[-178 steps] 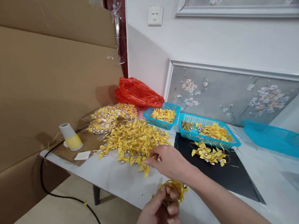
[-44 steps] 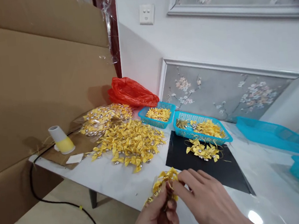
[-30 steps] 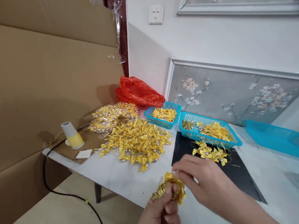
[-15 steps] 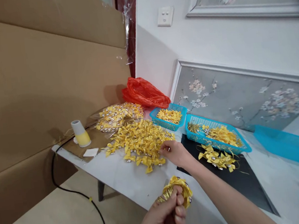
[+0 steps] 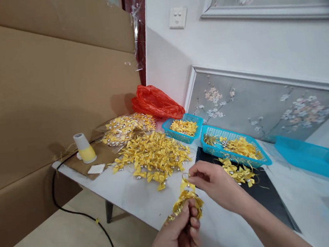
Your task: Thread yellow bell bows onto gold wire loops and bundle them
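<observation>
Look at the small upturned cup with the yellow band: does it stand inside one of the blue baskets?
No, the cup stands on brown cardboard at the table's left end, apart from the blue baskets.

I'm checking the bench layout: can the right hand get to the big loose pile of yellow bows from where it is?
Probably yes. The right hand pinches one bow beside the left hand's bunch, and only bare table lies between it and the pile of bows.

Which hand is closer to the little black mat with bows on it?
Right. The right hand hovers at the black mat's near-left edge, pinching a yellow bow; the left hand is lower, off the table edge.
</observation>
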`<state>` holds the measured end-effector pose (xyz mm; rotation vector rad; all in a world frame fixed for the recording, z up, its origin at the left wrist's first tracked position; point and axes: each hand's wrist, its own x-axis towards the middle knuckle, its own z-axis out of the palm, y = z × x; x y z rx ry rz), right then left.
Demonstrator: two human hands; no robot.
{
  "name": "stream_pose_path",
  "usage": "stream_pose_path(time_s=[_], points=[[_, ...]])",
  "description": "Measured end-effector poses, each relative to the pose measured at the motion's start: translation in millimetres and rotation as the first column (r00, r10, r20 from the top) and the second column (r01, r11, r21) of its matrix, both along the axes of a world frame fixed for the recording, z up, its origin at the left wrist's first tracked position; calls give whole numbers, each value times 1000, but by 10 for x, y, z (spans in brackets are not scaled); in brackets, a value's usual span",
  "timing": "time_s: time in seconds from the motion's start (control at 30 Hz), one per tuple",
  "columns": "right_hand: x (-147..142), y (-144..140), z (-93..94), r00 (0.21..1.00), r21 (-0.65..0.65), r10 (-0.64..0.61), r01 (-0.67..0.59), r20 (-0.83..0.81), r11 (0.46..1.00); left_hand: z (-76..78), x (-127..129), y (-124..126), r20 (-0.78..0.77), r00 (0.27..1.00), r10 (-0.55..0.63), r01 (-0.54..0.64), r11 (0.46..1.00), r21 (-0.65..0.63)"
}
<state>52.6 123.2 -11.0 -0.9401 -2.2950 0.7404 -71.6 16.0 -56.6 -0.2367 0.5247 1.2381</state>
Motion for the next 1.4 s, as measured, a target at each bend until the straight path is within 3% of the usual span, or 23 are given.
stream_pose_path(time_s=[0.2, 0.3, 0.4, 0.47, 0.6, 0.7, 0.8, 1.0, 1.13, 1.27, 1.4], points=[[214, -358, 19, 980, 188, 172, -188, 98, 964, 38, 57, 16, -18, 999, 42, -42, 999, 4], [238, -412, -49, 973, 329, 157, -207, 171, 921, 34, 78, 12, -19, 999, 48, -48, 999, 1], [251, -443, -58, 965, 385, 173, -239, 197, 891, 7, 87, 7, -16, 999, 43, -43, 999, -5], [272, -454, -14, 957, 336, 219, -272, 189, 902, -13, 82, 5, -15, 999, 40, -40, 999, -5], [296, -378, 126, 959, 107, 275, -281, 65, 954, -23, 49, -4, -4, 999, 49, -49, 998, 28], [202, -197, 159, 985, 54, 170, -171, 10, 984, -1, 25, -24, 8, 1000, 27, -27, 997, 68], [-22, 35, 69, 996, 13, 83, -84, 38, 996, 15, 12, -54, 5, 1000, -8, 7, 993, 115], [-553, 378, -280, 985, -196, 50, -18, 163, 980, -31, -6, -90, -42, 994, -96, 103, 977, 185], [-708, 432, -394, 980, -333, 106, -44, 170, 942, -63, -35, -85, -44, 995, -91, 97, 980, 172], [-690, 386, -331, 988, -374, 133, -93, 82, 923, -74, -49, -67, -33, 996, -86, 89, 987, 135], [-520, 285, -131, 991, -318, 132, -137, -37, 938, -70, -44, -60, -24, 997, -67, 68, 994, 83]])
